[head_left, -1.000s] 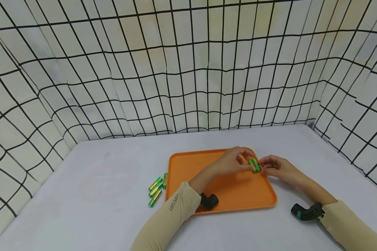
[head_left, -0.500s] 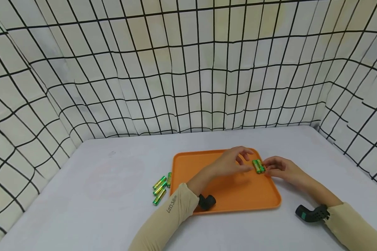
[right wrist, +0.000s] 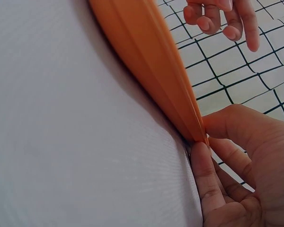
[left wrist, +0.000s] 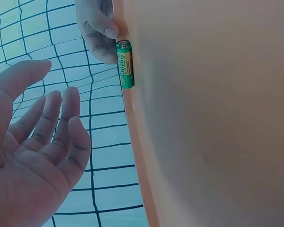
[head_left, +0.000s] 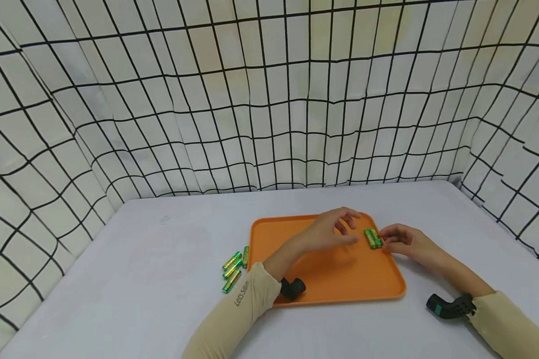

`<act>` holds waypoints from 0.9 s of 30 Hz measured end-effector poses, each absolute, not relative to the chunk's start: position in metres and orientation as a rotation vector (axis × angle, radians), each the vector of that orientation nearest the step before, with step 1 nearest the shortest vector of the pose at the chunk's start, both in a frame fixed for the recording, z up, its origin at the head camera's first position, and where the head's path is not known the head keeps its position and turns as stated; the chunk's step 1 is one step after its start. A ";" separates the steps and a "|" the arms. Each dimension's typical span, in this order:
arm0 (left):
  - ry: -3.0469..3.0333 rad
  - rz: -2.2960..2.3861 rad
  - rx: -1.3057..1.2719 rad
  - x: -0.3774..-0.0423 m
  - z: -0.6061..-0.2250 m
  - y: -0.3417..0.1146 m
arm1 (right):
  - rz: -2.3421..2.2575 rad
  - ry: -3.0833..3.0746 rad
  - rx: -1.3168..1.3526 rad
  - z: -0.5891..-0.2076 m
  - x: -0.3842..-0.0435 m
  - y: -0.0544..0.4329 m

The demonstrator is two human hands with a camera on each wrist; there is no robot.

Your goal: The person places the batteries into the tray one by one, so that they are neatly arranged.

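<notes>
Two green-and-gold cylindrical batteries with glossy wrappers (head_left: pixel 370 239) lie side by side in a shallow rectangular orange tray (head_left: pixel 350 281), tucked against its right rim toward the far corner. A person's right hand (head_left: pixel 406 242) reaches in from beyond that rim, fingers curled, thumb and fingertip appearing to pinch the tray's edge; whether they also press on the nearer battery cannot be told. The left hand (head_left: pixel 324 232) hangs above the tray, just left of the pair, its fingers loosely spread and holding nothing.

Four more batteries of the same green-and-gold kind (head_left: pixel 232 269) lie on the white-covered table (head_left: pixel 161 259) left of the tray, one just beside its left rim.

Each battery should prove small but dense for its size, rigid and in little danger of breaking. The smooth wrappers are likely to slip under a careless fingertip, and the round sides to roll on the tray's flat floor. A pinch across the middle of the cylinder looks surest. For the battery nearest the right rim, where the tray's wall leaves little finger room, a hold on its two ends may serve better; its neighbor has its left side free. The tray itself looks light and stiff, probably plastic, with a raised rim that gives a ready hold.
</notes>
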State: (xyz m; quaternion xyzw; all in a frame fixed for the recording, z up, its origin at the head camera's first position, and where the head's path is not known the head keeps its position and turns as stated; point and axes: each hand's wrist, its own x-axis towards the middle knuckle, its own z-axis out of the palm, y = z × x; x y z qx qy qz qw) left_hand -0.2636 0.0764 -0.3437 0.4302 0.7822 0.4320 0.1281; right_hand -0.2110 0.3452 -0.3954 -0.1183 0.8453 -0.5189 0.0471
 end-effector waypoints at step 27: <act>2.303 1.237 1.344 -0.255 -0.328 0.037 | -1.520 2.628 -0.401 -0.394 -0.208 0.345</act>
